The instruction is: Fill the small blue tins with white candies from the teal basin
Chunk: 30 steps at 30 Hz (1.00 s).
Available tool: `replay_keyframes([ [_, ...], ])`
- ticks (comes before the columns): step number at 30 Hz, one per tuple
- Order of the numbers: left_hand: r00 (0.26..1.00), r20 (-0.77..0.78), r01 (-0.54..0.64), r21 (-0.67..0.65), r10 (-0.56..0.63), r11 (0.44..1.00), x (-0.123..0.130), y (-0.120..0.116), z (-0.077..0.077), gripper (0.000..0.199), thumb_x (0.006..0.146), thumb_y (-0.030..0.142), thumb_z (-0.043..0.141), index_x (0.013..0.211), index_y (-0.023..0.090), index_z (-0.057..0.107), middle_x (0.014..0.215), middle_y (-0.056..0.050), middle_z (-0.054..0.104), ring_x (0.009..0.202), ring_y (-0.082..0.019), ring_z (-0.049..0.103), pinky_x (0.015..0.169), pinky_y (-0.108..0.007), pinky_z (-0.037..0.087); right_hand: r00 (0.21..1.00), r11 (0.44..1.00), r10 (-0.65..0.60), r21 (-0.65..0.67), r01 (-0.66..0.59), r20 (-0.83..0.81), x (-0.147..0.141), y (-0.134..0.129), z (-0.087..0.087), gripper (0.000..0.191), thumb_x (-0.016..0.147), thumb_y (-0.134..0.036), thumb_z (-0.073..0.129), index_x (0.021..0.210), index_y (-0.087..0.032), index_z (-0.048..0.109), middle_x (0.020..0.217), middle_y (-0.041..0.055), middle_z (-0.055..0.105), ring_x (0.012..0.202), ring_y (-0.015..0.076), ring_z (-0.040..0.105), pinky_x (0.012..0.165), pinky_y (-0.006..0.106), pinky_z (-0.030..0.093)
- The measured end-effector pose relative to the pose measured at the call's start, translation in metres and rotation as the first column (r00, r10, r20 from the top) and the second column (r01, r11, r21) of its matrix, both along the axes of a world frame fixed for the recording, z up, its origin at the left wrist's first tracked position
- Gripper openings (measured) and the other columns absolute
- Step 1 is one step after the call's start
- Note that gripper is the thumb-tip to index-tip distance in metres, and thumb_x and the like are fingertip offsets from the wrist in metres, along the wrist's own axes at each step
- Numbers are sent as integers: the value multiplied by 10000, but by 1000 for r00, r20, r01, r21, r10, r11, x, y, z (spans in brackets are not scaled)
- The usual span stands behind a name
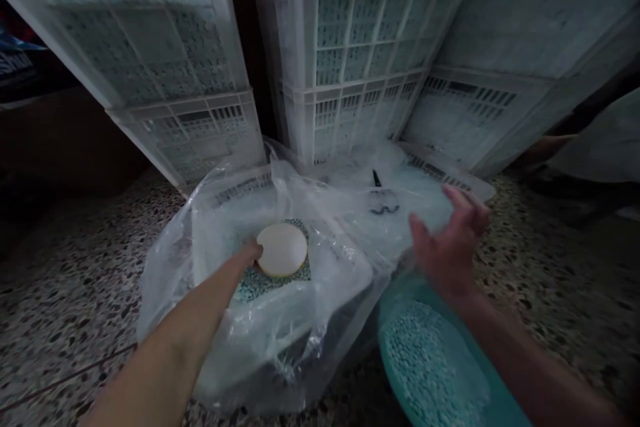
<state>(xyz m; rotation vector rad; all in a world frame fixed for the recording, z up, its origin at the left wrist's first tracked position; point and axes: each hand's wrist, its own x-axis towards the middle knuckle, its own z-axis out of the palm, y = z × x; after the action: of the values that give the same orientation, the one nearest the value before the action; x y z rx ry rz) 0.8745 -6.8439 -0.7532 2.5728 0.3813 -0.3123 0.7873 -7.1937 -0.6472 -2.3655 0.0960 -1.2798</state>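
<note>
My left hand [253, 253] grips the edge of a round white dish [283, 249] with a yellowish rim. The dish rests over small pale pellets [265, 284] inside a white crate [203, 240] lined with clear plastic [320, 200]. My right hand [449, 240] is raised with its fingers spread and nothing in it, above the back edge of a teal basin [393, 347]. Many small pale pellets [425, 353] lie in that basin. A dark slim object [377, 178] lies on the plastic left of my right hand.
Tall stacks of white crates stand at the back left [175, 107], centre [305, 90] and right [550, 83]. Part of a person in pale clothing [605, 140] shows at the far right. The floor [75, 280] is speckled stone.
</note>
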Motion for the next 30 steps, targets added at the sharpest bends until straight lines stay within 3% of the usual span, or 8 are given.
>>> replay_keyframes([
  [2,995,102,10,113,-22,994,31,6,17,388,780,119,485,1154,111,585,1000,-162,666,982,-306,619,836,-431,493,966,940,254,-222,-258,-50,-17,35,-8,483,795,-317,620,1248,-227,479,1268,118,505,1250,291,406,1024,496,326],
  [4,976,216,-23,241,-31,970,60,22,41,477,840,103,374,1309,66,454,1181,-237,569,1113,-357,540,908,-523,422,843,805,419,-291,-517,-338,-22,64,-26,286,829,-300,600,1114,-286,590,1240,45,561,1264,273,404,1074,488,270],
  [8,907,386,-43,483,-168,874,88,47,68,543,921,131,153,1459,72,188,1373,-289,365,1248,-417,381,891,-613,376,792,881,321,-143,-451,-519,-7,79,-72,240,818,-339,611,1025,-223,655,1261,76,565,1242,303,407,1021,482,339],
  [10,877,346,76,585,-333,808,86,41,59,539,930,153,163,1464,160,236,1470,-225,266,1336,-415,245,940,-612,340,784,904,287,-115,-411,-550,1,74,-83,273,823,-344,597,1054,-208,647,1283,88,550,1239,298,408,1009,476,352],
  [13,848,203,226,699,-490,679,78,15,30,562,876,193,387,1431,260,330,1518,-175,183,1367,-477,81,960,-682,244,772,903,293,-102,-418,-565,4,70,-84,264,823,-358,588,1037,-220,656,1290,81,544,1238,295,407,1004,474,353],
  [16,873,28,322,717,-487,618,80,-2,13,728,751,241,592,1423,302,320,1463,-221,236,1284,-565,200,853,-695,325,763,899,310,-86,-430,-567,4,69,-80,262,822,-368,581,1023,-222,662,1291,83,541,1241,296,403,993,466,362],
  [23,917,25,274,684,-398,676,91,4,11,688,790,293,542,1416,200,272,1391,-247,303,1273,-438,302,888,-532,413,754,890,356,-47,-454,-552,6,62,-84,286,824,-375,571,1038,-204,652,1306,87,533,1256,309,385,999,468,345],
  [30,947,-97,316,466,-308,826,38,-35,-25,825,682,286,632,1424,264,271,1293,-163,436,1063,-324,555,853,-403,457,736,880,414,28,-474,-537,4,54,-81,287,837,-380,546,1031,-194,646,1303,94,535,1256,319,376,1003,478,328],
])
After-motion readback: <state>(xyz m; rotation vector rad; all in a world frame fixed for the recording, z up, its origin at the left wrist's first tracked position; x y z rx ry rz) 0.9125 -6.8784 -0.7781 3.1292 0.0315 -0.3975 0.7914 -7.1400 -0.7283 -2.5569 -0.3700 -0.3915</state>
